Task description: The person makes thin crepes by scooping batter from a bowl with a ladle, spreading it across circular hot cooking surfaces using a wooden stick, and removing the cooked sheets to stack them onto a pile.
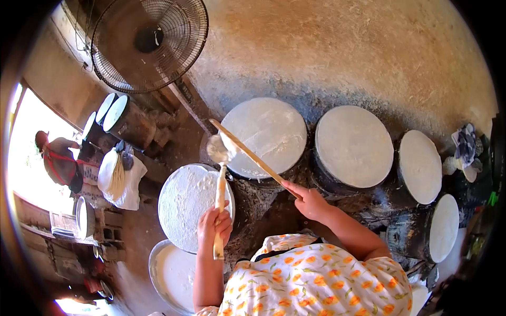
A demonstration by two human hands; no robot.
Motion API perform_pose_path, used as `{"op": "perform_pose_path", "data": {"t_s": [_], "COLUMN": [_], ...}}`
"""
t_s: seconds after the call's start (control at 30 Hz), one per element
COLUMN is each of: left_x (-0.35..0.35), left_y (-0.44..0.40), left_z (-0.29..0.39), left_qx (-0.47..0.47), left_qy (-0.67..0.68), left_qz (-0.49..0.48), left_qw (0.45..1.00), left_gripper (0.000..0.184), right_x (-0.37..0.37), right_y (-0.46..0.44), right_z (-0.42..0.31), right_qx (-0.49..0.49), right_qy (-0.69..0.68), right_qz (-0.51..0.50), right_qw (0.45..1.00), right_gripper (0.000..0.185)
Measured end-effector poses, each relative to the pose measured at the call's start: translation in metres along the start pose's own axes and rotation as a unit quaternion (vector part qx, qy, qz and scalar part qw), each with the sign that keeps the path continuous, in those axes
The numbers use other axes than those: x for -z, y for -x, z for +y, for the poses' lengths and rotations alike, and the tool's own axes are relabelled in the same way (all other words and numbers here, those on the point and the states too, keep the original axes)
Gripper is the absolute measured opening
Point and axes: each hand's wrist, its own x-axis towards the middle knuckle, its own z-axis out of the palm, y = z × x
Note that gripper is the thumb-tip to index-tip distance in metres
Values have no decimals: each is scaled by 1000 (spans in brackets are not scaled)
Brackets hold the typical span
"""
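Observation:
My left hand (215, 226) is closed round the wooden handle of a ladle (220, 192), whose white-smeared bowl points away from me. It is over the nearest drum's round white top (190, 210), where small lumps are scattered. My right hand (311, 203) grips the near end of a long flat wooden stick (250, 155). The stick slants up to the left, and its far end is close beside the ladle's bowl. White stuff shows between the two; whether they touch I cannot tell. Behind the stick is another white drum top (266, 134), streaked on its surface.
More white-topped drums (354, 146) curve round to my right. A basin (158, 258) of white liquid stands low at left. A standing fan (150, 42) rises at upper left. Another person (58, 160) is by the bright doorway, near white sacking (126, 179). Cloths (465, 150) hang far right.

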Motion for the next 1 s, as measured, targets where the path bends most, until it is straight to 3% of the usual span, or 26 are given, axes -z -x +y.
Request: {"op": "perform_pose_path", "data": {"t_s": [0.03, 0.1, 0.17, 0.23, 0.27, 0.3, 0.37, 0.43, 0.47, 0.53, 0.57, 0.63, 0.67, 0.77, 0.8, 0.83, 0.9, 1.0], "left_x": [1, -7, -8, 0, -1, 0, 6, 16, 25, 48, 59, 73, 81, 114, 129, 149, 198, 272], "left_y": [10, 21, 19, 15, 18, 24, 39, 59, 68, 90, 100, 121, 130, 149, 154, 160, 169, 173], "left_z": [2, 0, -1, 2, 1, 3, 7, 17, 22, 35, 41, 50, 54, 60, 61, 61, 54, 25], "left_qx": [-24, -33, -48, 73, 47, 43, -27, -85, -123, -187, -200, -263, -294, -355, -379, -380, -412, -421], "left_qy": [-9, -17, -21, 231, 209, 212, 185, 171, 158, 160, 192, 181, 168, 179, 186, 187, 229, 263], "left_qz": [-4, -3, -6, -115, -118, -118, -144, -143, -146, -137, -160, -140, -119, -106, -92, -91, -19, 37], "left_qw": [1000, 999, 999, 963, 970, 969, 972, 971, 969, 959, 947, 937, 933, 911, 902, 901, 882, 867], "left_gripper": [31, 33, 35, 39, 42, 42, 42, 45, 46, 48, 49, 49, 48, 45, 45, 45, 43, 33], "right_x": [8, 21, 14, 13, 11, 8, -1, 6, 4, 1, 8, 5, 11, -12, -20, -22, -11, -9], "right_y": [-4, -8, -23, -41, -41, -34, -12, 11, 21, 38, 35, 17, 15, 30, 38, 43, 32, 7], "right_z": [-13, -33, -10, 11, 34, 54, 81, 36, 48, 81, 78, 86, 82, 76, 91, 94, 80, 79], "right_qx": [2, 41, 95, 86, 2, 5, -105, -213, -214, -52, -57, 27, -132, -86, -129, -5, -50, 10], "right_qy": [1, 235, 145, 79, 91, 92, 138, 243, 245, 211, 184, 98, 121, 174, 198, 163, 172, 209], "right_qz": [-3, 18, 120, 153, 116, 113, -30, -206, -210, -116, -87, 82, 36, -32, -123, -77, -109, -52], "right_qw": [1000, 971, 977, 981, 989, 989, 984, 924, 922, 969, 977, 992, 983, 980, 964, 984, 978, 976], "right_gripper": [64, 63, 63, 61, 61, 61, 60, 60, 60, 64, 62, 63, 66, 67, 67, 66, 64, 65]}}
